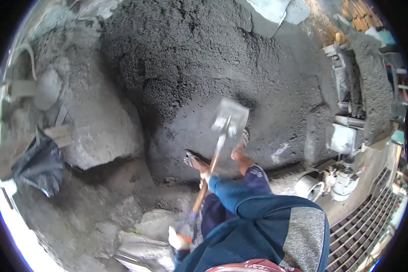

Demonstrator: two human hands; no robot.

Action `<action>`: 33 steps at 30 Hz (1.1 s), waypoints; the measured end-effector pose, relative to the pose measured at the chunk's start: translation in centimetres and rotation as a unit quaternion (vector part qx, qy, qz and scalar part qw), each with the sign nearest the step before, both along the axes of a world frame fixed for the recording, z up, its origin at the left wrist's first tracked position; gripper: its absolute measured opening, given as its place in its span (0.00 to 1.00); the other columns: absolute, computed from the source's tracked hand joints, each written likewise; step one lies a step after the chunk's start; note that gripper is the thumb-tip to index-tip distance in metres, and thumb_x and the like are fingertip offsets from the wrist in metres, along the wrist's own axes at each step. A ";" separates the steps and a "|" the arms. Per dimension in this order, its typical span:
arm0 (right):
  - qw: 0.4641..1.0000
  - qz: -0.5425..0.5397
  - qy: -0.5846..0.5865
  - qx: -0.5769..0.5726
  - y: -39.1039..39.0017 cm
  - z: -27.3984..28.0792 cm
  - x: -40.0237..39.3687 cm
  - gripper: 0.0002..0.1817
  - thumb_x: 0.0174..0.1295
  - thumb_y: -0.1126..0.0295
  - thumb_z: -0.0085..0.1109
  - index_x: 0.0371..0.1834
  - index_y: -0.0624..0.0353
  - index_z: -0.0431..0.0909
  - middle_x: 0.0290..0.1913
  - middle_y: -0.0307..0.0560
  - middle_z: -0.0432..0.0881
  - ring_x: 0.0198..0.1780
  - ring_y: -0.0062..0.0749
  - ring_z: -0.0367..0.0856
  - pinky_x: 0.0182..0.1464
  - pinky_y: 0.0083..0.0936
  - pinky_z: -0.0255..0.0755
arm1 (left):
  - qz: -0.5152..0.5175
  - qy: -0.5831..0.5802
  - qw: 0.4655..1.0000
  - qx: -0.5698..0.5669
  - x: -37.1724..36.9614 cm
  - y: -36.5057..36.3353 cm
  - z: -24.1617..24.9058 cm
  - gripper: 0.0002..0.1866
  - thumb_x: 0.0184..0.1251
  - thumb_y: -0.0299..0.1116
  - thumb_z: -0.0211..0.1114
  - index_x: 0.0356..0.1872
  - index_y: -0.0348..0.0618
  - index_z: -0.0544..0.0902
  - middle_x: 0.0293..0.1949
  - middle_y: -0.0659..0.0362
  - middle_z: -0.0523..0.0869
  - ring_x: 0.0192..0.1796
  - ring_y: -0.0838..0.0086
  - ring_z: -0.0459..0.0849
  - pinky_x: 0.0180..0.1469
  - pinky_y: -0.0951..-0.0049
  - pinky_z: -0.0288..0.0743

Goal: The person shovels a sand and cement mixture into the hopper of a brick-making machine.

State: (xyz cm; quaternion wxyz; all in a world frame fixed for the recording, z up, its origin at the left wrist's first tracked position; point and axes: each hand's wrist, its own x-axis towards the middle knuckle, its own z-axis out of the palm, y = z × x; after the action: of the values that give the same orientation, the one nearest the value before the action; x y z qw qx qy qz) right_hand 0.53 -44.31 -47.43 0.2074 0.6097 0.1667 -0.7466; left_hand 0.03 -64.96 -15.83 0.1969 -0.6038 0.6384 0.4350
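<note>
Hands [205,174] grip shovel [229,119] (blade grey, dusty).

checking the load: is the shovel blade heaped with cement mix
No, the shovel blade shows bare shiny metal, raised above the dark cement mix pile.

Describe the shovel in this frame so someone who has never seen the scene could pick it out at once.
Start at the big dark grey mound filling the upper middle. At its lower edge is the shovel. Its wooden shaft runs down-left through the right hand to the gloved left hand. Its flat, shiny metal blade is the only bright thing against the mix.
</note>
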 end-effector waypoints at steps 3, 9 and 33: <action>0.993 0.008 -0.067 -0.094 -5.6 0.0 0.9 0.07 0.65 0.67 0.57 0.29 0.51 0.73 0.19 0.45 0.72 0.19 0.45 0.74 0.25 0.51 0.76 | -0.022 -0.025 0.989 -0.142 2.4 -3.4 -0.3 0.23 0.69 0.57 0.62 0.32 0.44 0.78 0.22 0.59 0.73 0.13 0.70 0.67 0.13 0.64 0.64; 0.997 -0.044 0.059 0.005 13.4 -16.7 -1.7 0.08 0.66 0.67 0.57 0.29 0.54 0.73 0.20 0.47 0.73 0.21 0.45 0.75 0.29 0.54 0.79 | -0.651 0.166 0.736 -0.086 -3.2 11.2 -14.0 0.20 0.63 0.43 0.70 0.45 0.35 0.81 0.29 0.55 0.82 0.29 0.67 0.82 0.35 0.68 0.79; 0.877 -0.346 0.228 0.244 41.5 31.1 -5.2 0.16 0.60 0.72 0.70 0.41 0.51 0.69 0.31 0.39 0.74 0.25 0.34 0.75 0.31 0.42 0.79 | -0.192 0.239 0.904 0.298 -9.1 26.3 -1.3 0.20 0.73 0.51 0.58 0.28 0.44 0.77 0.21 0.65 0.73 0.19 0.75 0.73 0.22 0.70 0.69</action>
State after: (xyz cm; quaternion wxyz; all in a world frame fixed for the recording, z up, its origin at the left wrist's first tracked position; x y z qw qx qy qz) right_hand -4.68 -2.83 -16.35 -0.2632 0.4726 0.1650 -0.8247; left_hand -9.10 -38.66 -17.18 0.2892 -0.2610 0.6101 0.6899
